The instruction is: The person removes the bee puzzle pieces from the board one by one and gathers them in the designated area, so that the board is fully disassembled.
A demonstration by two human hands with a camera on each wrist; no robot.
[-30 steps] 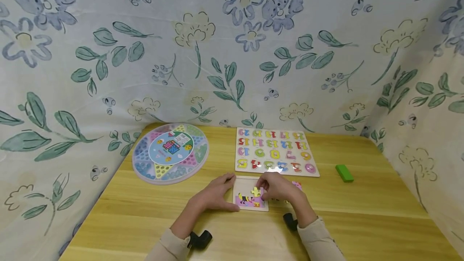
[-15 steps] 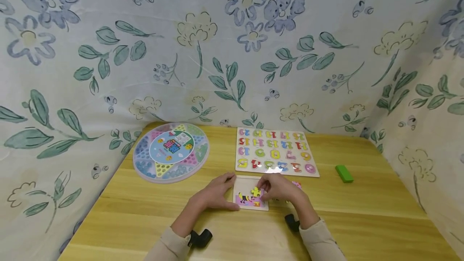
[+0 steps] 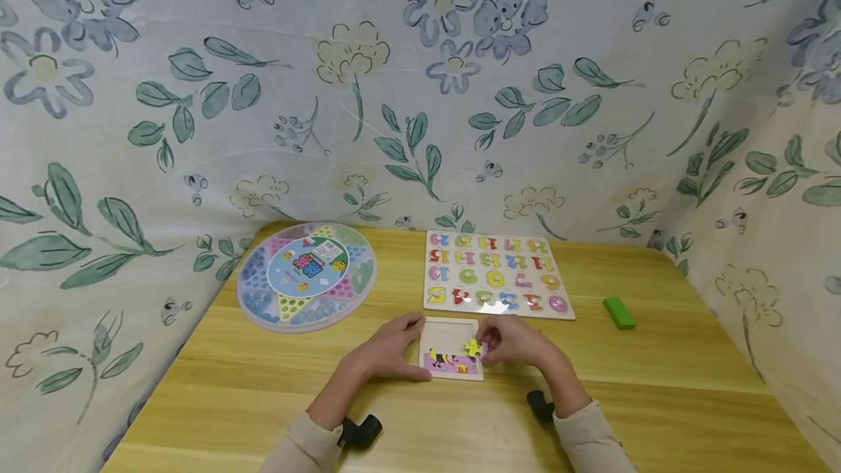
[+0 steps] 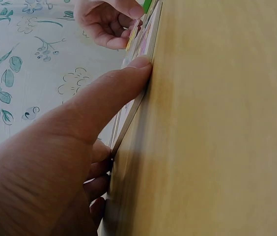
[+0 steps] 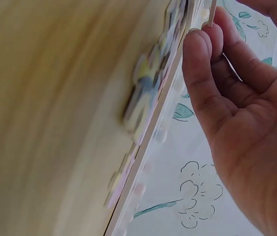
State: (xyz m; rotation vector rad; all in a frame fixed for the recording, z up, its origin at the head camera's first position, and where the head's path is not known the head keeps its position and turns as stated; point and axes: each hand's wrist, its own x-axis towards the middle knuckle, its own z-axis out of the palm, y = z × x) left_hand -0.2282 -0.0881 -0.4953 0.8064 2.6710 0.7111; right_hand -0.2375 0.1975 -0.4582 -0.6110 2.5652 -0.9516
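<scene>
A small wooden jigsaw tray lies on the table, its upper part bare and its lower strip showing a bee picture on purple. My left hand holds the tray by its left side, thumb at the near corner and fingers at the far one; the thumb presses the rim in the left wrist view. Between thumb and fingertips, my right hand pinches a yellow and purple jigsaw piece over the tray's right edge. Edge-on, that piece shows as a thin strip in the right wrist view.
Several loose jigsaw pieces lie beside the tray, mostly hidden under my right hand in the head view. Behind stands a number puzzle board. A round marble game board is at back left, a green block at right.
My right hand has shifted slightly right with the jigsaw piece, which now overlaps the tray's right rim and shows more purple. The left hand stays on the tray.
</scene>
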